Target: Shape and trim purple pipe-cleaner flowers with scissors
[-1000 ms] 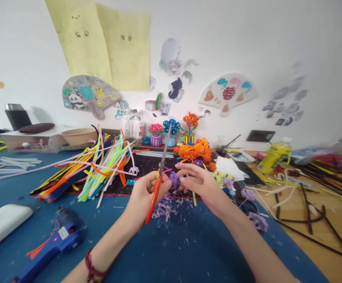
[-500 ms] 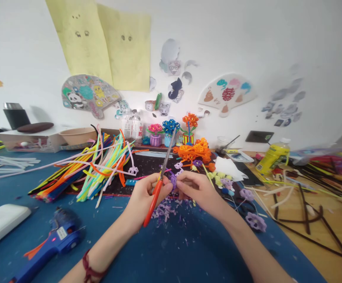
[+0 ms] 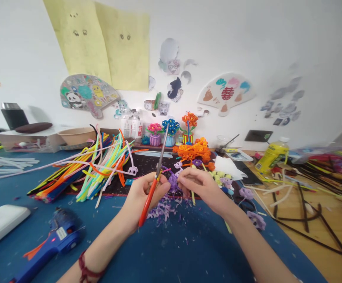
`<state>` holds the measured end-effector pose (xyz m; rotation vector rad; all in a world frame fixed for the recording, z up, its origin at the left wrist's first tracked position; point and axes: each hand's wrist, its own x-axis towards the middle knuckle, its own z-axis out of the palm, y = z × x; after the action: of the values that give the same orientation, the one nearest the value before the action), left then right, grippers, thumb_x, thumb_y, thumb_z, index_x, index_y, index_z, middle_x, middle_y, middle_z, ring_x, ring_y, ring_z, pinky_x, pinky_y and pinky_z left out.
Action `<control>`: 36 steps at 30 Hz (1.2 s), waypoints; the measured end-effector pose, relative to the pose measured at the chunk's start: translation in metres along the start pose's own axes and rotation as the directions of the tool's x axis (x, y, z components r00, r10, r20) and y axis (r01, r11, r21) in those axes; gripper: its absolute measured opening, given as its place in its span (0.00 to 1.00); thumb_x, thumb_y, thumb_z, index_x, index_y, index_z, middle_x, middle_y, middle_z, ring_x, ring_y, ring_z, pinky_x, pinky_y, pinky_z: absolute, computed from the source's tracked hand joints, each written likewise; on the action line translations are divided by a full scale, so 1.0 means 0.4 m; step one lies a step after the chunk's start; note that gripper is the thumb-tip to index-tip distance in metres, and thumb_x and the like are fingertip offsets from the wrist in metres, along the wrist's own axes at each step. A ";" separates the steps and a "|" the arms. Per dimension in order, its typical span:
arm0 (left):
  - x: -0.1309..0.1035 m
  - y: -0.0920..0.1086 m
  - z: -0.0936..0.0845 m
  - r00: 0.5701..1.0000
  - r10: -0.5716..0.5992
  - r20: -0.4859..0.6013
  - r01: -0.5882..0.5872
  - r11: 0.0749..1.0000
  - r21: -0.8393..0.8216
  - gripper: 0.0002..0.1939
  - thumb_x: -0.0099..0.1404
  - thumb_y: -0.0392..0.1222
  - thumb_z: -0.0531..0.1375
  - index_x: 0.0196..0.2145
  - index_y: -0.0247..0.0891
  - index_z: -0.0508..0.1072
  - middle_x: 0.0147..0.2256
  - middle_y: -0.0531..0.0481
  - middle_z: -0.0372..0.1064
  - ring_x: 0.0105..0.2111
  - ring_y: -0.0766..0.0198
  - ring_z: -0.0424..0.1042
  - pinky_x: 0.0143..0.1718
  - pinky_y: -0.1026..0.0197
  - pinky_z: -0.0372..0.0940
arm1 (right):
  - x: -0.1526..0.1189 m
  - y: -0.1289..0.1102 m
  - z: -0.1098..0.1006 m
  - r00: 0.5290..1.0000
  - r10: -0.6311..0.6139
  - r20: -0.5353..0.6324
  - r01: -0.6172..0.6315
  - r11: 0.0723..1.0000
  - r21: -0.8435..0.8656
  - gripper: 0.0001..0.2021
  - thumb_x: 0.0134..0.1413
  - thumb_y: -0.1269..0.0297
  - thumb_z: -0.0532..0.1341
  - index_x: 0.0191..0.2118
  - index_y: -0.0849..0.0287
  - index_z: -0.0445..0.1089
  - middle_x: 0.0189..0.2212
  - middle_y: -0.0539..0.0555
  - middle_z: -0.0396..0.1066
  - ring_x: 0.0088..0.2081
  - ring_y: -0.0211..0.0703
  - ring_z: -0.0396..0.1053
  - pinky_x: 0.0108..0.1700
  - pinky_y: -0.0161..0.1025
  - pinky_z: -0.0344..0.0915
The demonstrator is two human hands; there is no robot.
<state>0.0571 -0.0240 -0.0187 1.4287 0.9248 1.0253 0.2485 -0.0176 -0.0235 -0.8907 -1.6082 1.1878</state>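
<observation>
My left hand (image 3: 143,196) is closed around orange-handled scissors (image 3: 150,198), their blades pointing up and away. Beside its fingertips is a purple pipe-cleaner flower (image 3: 173,182), between my two hands. My right hand (image 3: 202,188) has its fingers curled with the tips pressed together at the flower's right side; a thin pale-yellow stem (image 3: 193,197) shows by them. What exactly its fingertips hold is too small to tell. Purple fuzz clippings (image 3: 161,210) lie on the blue mat (image 3: 171,251) below.
Bundled coloured pipe cleaners (image 3: 100,169) and a blue glue gun (image 3: 60,236) are at the left. Orange flowers (image 3: 193,151) and small potted flowers (image 3: 171,131) stand behind. A yellow bottle (image 3: 272,155) and dark strips (image 3: 303,212) are at the right.
My left hand and the scissors have shifted slightly left, with the blades tilting left. My right hand has moved a little, and a yellow stem now shows beneath it.
</observation>
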 end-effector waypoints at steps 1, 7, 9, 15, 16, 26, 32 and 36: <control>0.000 -0.001 0.000 1.000 0.004 0.000 -0.004 1.000 0.003 0.16 0.55 0.52 0.63 0.29 0.38 0.65 0.17 0.64 0.47 0.14 0.77 0.45 0.14 0.71 0.40 | -0.001 -0.001 0.000 1.000 0.006 0.013 -0.006 1.000 -0.019 0.09 0.56 0.59 0.61 0.32 0.59 0.69 0.25 0.48 0.67 0.24 0.35 0.65 0.28 0.33 0.62; 0.008 -0.006 0.001 1.000 0.023 0.013 -0.023 1.000 0.012 0.16 0.52 0.50 0.65 0.28 0.37 0.65 0.16 0.64 0.49 0.14 0.78 0.46 0.14 0.71 0.42 | -0.003 -0.004 0.003 0.999 0.017 0.042 -0.014 0.998 -0.067 0.09 0.55 0.60 0.62 0.31 0.60 0.70 0.23 0.48 0.65 0.24 0.34 0.63 0.28 0.33 0.62; 0.011 -0.008 0.001 1.000 0.008 0.022 -0.009 1.000 0.015 0.15 0.52 0.49 0.66 0.29 0.37 0.65 0.16 0.64 0.50 0.14 0.78 0.46 0.14 0.71 0.42 | -0.002 -0.004 0.005 0.999 0.011 0.041 -0.009 0.998 -0.064 0.08 0.55 0.60 0.62 0.30 0.60 0.69 0.23 0.47 0.65 0.24 0.34 0.63 0.28 0.32 0.61; 0.009 -0.009 0.002 1.000 0.004 0.000 -0.004 0.999 0.046 0.15 0.52 0.49 0.66 0.28 0.37 0.65 0.16 0.64 0.49 0.14 0.78 0.46 0.14 0.71 0.41 | -0.001 0.003 0.002 0.999 0.027 0.029 -0.024 0.994 -0.103 0.08 0.56 0.61 0.60 0.30 0.59 0.66 0.21 0.47 0.65 0.23 0.34 0.63 0.27 0.32 0.60; 0.008 -0.007 0.002 1.000 0.009 -0.017 -0.008 0.999 0.045 0.16 0.52 0.50 0.65 0.28 0.37 0.65 0.16 0.64 0.49 0.14 0.77 0.46 0.14 0.72 0.41 | 0.000 0.006 -0.001 0.999 0.034 0.010 -0.033 0.993 -0.110 0.08 0.57 0.61 0.59 0.30 0.59 0.65 0.22 0.47 0.66 0.23 0.35 0.64 0.26 0.32 0.60; 0.017 -0.009 -0.010 0.992 0.031 -0.119 -0.026 0.999 0.048 0.16 0.53 0.51 0.64 0.27 0.37 0.65 0.14 0.65 0.49 0.13 0.77 0.46 0.14 0.71 0.42 | 0.002 0.008 -0.005 0.999 0.043 -0.013 -0.045 0.961 -0.274 0.18 0.60 0.53 0.55 0.27 0.61 0.70 0.21 0.50 0.69 0.23 0.36 0.65 0.25 0.32 0.61; 0.009 -0.010 0.013 0.995 -0.004 -0.095 0.006 1.000 0.013 0.16 0.51 0.50 0.65 0.26 0.37 0.65 0.16 0.64 0.48 0.15 0.77 0.45 0.15 0.71 0.40 | 0.002 0.020 0.026 1.000 -0.003 -0.008 0.001 0.967 -0.256 0.12 0.56 0.55 0.60 0.33 0.59 0.71 0.23 0.50 0.71 0.25 0.38 0.68 0.28 0.34 0.66; 0.007 -0.007 0.014 0.994 0.007 -0.106 -0.004 0.999 0.034 0.16 0.50 0.49 0.66 0.25 0.37 0.65 0.16 0.64 0.48 0.15 0.77 0.45 0.15 0.71 0.41 | 0.000 0.015 0.026 1.000 0.019 0.004 -0.017 0.969 -0.245 0.10 0.56 0.59 0.59 0.30 0.60 0.71 0.22 0.49 0.70 0.23 0.37 0.68 0.26 0.33 0.65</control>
<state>0.0635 -0.0229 -0.0216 1.4162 1.0196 1.1032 0.2388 -0.0191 -0.0307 -1.0597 -1.7816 1.0187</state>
